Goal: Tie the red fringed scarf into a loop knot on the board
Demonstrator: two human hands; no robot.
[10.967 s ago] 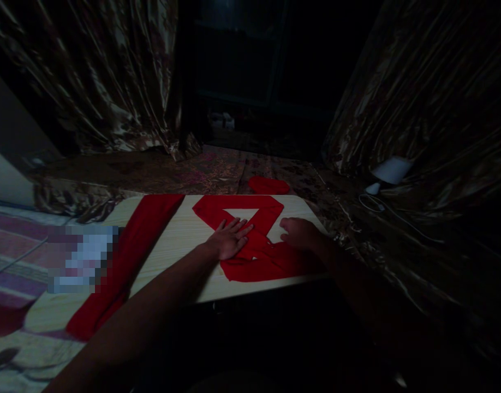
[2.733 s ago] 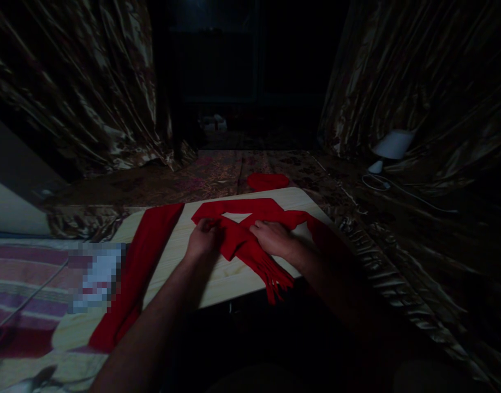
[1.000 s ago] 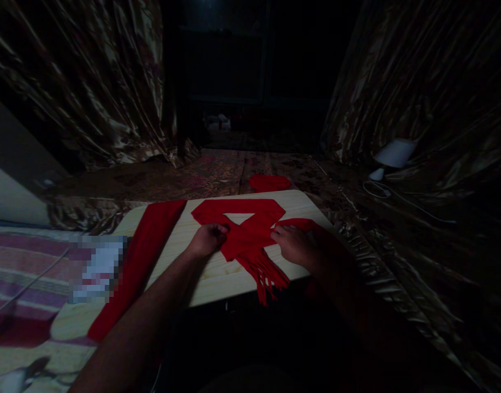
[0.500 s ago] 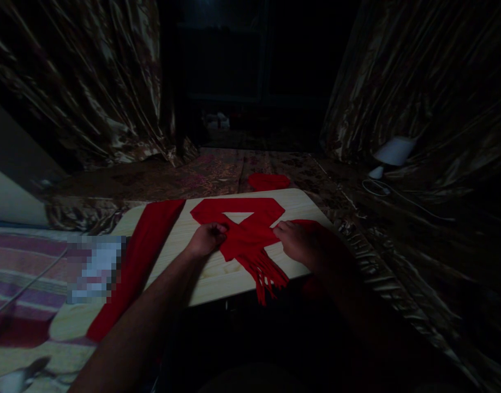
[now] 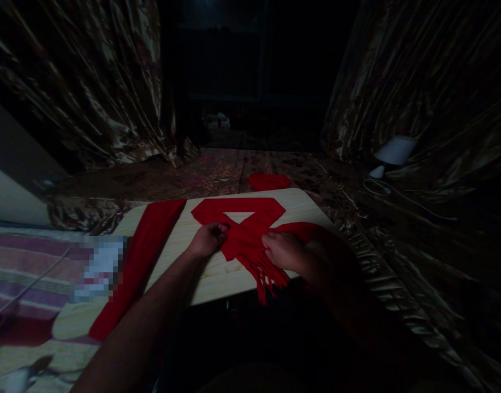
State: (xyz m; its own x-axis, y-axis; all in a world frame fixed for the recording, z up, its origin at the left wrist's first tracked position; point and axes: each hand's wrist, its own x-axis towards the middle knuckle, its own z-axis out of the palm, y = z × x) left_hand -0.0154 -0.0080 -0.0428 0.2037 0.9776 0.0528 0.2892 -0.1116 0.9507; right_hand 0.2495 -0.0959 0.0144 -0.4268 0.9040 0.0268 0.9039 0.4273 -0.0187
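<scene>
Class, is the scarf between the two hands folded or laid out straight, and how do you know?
Folded: the red scarf bends around a triangular gap and crosses itself, its fringe reaching beyond the tabletop.

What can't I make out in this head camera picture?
All in the head view:
Left hand and right hand: their curl hides whether either grips the red scarf.
Pale item at left: blurred by pixelation.
White shape at back: too small and dark.

A white lamp [image 5: 395,150] stands near a patterned curtain [image 5: 418,82], its cord [image 5: 385,191] trailing.
</scene>
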